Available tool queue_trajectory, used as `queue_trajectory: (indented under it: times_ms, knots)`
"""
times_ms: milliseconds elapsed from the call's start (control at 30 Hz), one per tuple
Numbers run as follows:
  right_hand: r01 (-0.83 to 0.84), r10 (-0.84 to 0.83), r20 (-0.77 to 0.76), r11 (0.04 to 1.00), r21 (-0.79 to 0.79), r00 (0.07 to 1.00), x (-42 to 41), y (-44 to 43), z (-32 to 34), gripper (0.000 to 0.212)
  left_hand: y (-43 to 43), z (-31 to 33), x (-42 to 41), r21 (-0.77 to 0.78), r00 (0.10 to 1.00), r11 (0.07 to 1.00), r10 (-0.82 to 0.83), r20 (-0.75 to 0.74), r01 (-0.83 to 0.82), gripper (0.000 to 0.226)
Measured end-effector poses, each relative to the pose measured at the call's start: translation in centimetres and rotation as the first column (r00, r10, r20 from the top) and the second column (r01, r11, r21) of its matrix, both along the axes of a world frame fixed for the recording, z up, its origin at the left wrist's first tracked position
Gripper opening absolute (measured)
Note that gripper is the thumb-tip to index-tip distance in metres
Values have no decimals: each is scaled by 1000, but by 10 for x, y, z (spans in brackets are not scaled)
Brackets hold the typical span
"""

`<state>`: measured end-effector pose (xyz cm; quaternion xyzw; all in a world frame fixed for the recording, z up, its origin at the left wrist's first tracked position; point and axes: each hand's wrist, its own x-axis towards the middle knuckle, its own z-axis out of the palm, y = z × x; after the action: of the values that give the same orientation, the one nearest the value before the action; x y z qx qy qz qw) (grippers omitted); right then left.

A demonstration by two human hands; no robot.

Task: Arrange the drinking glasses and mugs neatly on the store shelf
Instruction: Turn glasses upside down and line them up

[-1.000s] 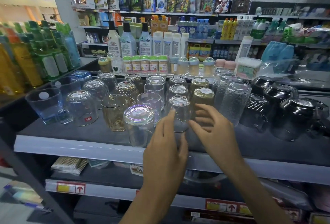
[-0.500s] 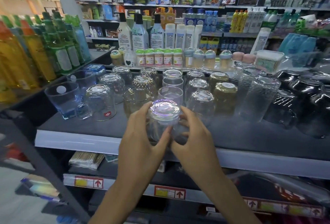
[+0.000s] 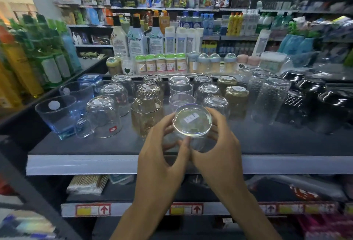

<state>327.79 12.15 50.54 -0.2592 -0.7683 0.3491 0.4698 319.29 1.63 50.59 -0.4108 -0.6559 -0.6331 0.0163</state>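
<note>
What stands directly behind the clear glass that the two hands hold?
A row of clear glasses runs back from the held glass, which hides the nearest one's lower part.

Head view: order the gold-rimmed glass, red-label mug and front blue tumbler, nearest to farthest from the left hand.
1. Gold-rimmed glass, just left of the left hand.
2. Red-label mug, farther left.
3. Front blue tumbler, farthest left, front row.

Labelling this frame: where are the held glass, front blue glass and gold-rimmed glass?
held glass point(image 3: 192, 120): head view, upturned base.
front blue glass point(image 3: 60, 122): head view, near wall.
gold-rimmed glass point(image 3: 145, 119): head view, side wall.
</note>
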Motion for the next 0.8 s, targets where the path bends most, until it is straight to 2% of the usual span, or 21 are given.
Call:
queue_trajectory:
  times_ms: [100,200,267,333,400,467,667,800]
  knots:
    - [95,-92,-78,995,26,993,26,4,6,88,7,7,10,18,994,994,-105,-10,105,49]
    - [218,-209,-125,974,63,970,55,20,14,84,21,11,12,-11,993,994,-113,-19,112,56]
    - [282,-272,-132,957,62,953,70,36,16,83,31,13,9,-63,991,997,-59,-120,51,58]
    - [330,-324,-122,943,38,938,80,56,15,84,42,15,3,-118,959,991,20,-284,-56,56]
    - [363,-360,-88,932,15,929,86,75,11,84,56,16,-4,-157,878,963,126,-463,-221,53]
    - [376,-376,-47,926,-8,925,89,91,6,85,69,16,-11,-199,803,914,189,-565,-355,52]
    - [386,-384,111,922,4,917,91,115,-10,92,91,8,-20,-319,700,791,184,-690,-522,57]
    - [367,-367,162,930,28,916,93,116,-10,96,94,16,-23,-293,679,777,223,-700,-558,36]
